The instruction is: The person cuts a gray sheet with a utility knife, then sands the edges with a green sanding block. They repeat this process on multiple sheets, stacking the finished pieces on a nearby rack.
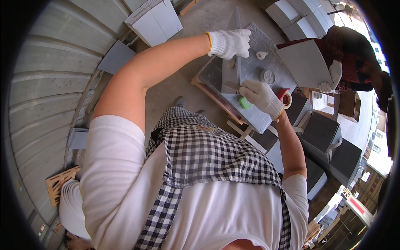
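A person in a white T-shirt and a black-and-white checked apron leans over a grey tile (273, 62) lying flat on a low wooden stand (216, 98), seen from above the head. Both hands wear white knitted work gloves.

The left hand (231, 43) is stretched out to the far end of a long grey metal straightedge (231, 68) and presses down on it, fingers curled over its top; the straightedge lies along the tile. The right hand (260, 95) is closed around a small tool with a green body (245, 103), only partly visible under the glove, at the near end of the straightedge, touching the tile beside it.

Just right of the right hand, a red-rimmed roll of tape (285, 96) rests at the tile's edge. Beyond the right hand, on the tile, sit a round grey disc (267, 76) and a small pale object (261, 55); what they are cannot be told.

Farther right, a second person in dark red sleeves holds a grey tile (303, 62) upright with a white-gloved hand (333, 77). Above the left hand, stacks of pale grey tiles (155, 18) lie on the concrete floor, with more stacks (300, 16) at upper right. A red-and-white sign (360, 206) shows at lower right, too small to read.
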A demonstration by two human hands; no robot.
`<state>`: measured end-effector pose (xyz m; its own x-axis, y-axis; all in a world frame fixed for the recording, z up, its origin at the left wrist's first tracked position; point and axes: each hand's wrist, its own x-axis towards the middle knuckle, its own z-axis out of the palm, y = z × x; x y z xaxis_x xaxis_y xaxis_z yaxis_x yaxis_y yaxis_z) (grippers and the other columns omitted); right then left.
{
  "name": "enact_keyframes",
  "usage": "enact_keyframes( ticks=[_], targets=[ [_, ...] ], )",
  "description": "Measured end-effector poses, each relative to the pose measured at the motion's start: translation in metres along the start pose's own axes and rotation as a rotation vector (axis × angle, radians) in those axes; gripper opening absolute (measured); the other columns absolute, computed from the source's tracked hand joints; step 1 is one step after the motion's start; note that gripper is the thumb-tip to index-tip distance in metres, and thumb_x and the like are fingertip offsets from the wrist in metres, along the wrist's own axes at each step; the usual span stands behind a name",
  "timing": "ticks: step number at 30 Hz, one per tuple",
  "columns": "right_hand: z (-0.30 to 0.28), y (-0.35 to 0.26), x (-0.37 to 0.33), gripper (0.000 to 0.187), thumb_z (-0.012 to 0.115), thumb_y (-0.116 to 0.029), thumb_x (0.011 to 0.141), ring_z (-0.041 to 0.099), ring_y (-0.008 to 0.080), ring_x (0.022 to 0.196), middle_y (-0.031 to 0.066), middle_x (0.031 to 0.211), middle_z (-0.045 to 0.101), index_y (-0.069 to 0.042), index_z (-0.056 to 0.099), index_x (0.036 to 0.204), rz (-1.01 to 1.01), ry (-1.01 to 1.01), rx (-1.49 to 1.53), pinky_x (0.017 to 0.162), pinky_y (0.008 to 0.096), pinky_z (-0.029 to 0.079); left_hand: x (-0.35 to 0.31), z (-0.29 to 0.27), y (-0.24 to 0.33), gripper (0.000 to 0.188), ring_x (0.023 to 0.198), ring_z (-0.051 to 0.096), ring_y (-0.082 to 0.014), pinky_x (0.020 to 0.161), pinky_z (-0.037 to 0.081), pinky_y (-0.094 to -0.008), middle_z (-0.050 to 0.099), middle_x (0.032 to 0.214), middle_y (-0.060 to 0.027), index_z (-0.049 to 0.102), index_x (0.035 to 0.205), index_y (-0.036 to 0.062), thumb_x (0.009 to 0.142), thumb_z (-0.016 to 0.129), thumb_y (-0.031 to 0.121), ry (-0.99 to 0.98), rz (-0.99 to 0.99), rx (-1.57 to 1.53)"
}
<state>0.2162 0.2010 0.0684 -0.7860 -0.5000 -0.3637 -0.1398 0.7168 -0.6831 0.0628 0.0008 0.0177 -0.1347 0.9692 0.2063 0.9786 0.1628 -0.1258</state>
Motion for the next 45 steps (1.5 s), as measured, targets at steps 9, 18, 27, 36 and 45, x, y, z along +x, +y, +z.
enact_keyframes(
  ticks=[9, 18, 27, 36, 45],
  targets=[
    [-0.004, 0.01, -0.005, 0.021, 0.06, -0.02, 0.096, 0.055, 0.0154, 0.063, 0.0065, 0.067, 0.056, 0.0, 0.065, 0.091, 0.084, -0.073, 0.205, 0.061, 0.0337, 0.046, 0.008, -0.003, 0.0, 0.039, 0.085, 0.062, -0.0209, 0.093, 0.038, -0.0345, 0.066, 0.075, 0.0003, 0.069, 0.075, 0.0171, 0.06, 0.085, 0.049, -0.054, -0.006, -0.011],
    [0.015, 0.023, -0.046, 0.023, 0.062, -0.021, 0.097, 0.055, 0.0137, 0.065, 0.0035, 0.069, 0.056, 0.0, 0.068, 0.093, 0.112, -0.151, 0.185, 0.063, 0.0326, 0.047, 0.013, -0.02, 0.006, 0.038, 0.09, 0.06, -0.0199, 0.098, 0.038, -0.0356, 0.065, 0.078, 0.0003, 0.069, 0.079, 0.0152, 0.062, 0.086, 0.045, -0.185, -0.056, -0.015],
    [0.01, 0.007, -0.016, 0.026, 0.057, -0.024, 0.1, 0.057, 0.0179, 0.062, 0.0089, 0.068, 0.06, 0.0, 0.065, 0.096, 0.115, 0.213, 0.213, 0.064, 0.0347, 0.047, 0.014, -0.006, 0.006, 0.013, 0.093, 0.063, -0.018, 0.103, 0.036, -0.0361, 0.066, 0.081, 0.0016, 0.068, 0.086, 0.0191, 0.074, 0.072, 0.02, -0.093, -0.029, 0.101],
    [0.007, 0.008, -0.017, 0.023, 0.06, -0.025, 0.097, 0.058, 0.0296, 0.062, 0.0156, 0.069, 0.058, -0.002, 0.064, 0.094, 0.069, 0.155, 0.048, 0.063, 0.0396, 0.046, 0.008, -0.004, 0.03, 0.008, 0.08, 0.061, -0.0196, 0.094, 0.04, -0.0348, 0.059, 0.069, 0.0006, 0.063, 0.071, 0.0175, 0.066, 0.069, 0.014, 0.067, -0.008, -0.023],
    [0.003, 0.012, -0.032, 0.024, 0.061, -0.024, 0.096, 0.054, 0.0311, 0.062, 0.0176, 0.071, 0.056, -0.001, 0.062, 0.09, 0.129, 0.135, 0.082, 0.062, 0.0403, 0.045, 0.018, -0.004, 0.029, 0.007, 0.087, 0.064, -0.0222, 0.091, 0.042, -0.0363, 0.065, 0.078, -0.0013, 0.067, 0.078, 0.0182, 0.072, 0.07, 0.019, -0.068, -0.009, -0.056]
  ],
)
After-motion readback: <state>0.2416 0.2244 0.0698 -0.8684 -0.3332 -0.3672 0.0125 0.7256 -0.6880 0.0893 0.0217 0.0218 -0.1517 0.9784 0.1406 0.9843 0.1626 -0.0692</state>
